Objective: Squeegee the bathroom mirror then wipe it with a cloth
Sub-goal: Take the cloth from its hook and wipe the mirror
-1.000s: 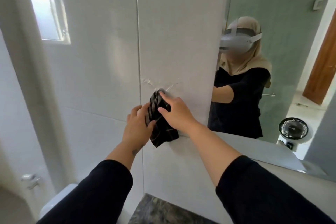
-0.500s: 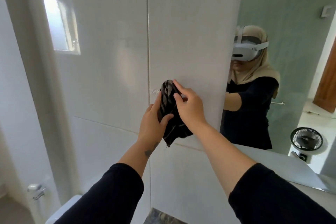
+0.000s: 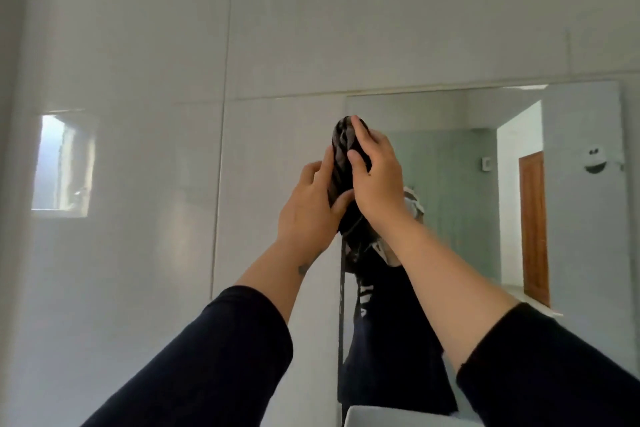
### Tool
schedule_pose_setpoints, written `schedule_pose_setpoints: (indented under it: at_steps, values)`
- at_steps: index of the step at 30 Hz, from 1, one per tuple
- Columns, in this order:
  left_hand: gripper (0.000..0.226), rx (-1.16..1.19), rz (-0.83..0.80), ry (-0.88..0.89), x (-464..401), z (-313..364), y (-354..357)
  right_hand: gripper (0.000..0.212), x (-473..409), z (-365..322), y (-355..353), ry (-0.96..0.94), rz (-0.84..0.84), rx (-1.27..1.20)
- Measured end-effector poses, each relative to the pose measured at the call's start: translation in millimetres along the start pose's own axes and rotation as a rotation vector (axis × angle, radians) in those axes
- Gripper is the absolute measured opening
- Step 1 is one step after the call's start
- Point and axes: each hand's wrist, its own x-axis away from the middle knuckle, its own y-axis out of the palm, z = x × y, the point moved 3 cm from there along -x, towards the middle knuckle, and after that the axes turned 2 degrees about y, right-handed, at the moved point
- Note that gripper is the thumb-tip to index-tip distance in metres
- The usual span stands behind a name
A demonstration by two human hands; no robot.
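A dark striped cloth (image 3: 341, 163) is bunched between both my hands, raised in front of the mirror's upper left corner. My right hand (image 3: 375, 177) presses over the cloth from the right, fingers along its top. My left hand (image 3: 310, 208) cups it from the left, thumb under the bundle. The mirror (image 3: 450, 191) hangs on the white tiled wall, its left edge just behind the cloth. Whether the cloth touches the glass I cannot tell. No squeegee is in view.
Glossy white wall tiles (image 3: 138, 80) fill the left and top, with a window reflection (image 3: 60, 163) on them. The mirror shows a green wall, a wooden door (image 3: 533, 229) and my own arms. A pale sink edge (image 3: 398, 418) sits at the bottom.
Both hands have carried the cloth up and to the right, from the tiled wall left of the mirror to the mirror's upper left corner. My view has tilted upward.
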Motion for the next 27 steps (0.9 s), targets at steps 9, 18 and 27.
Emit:
schedule_pose_setpoints:
  at_steps: [9, 18, 27]
  values:
    - [0.069, -0.172, -0.175, -0.146, -16.7, -17.2, 61.4, 0.056, -87.0, 18.5, 11.5, -0.149, 0.083, 0.754]
    - [0.073, -0.248, -0.236, -0.178, 7.3, -35.1, 81.7, 0.052, -85.3, 41.4, 34.8, -0.395, 0.048, 1.035]
    - [0.079, -0.263, -0.216, -0.172, 8.9, -19.8, 88.2, 0.052, -104.0, 57.7, -44.8, -0.212, 0.115, 1.076]
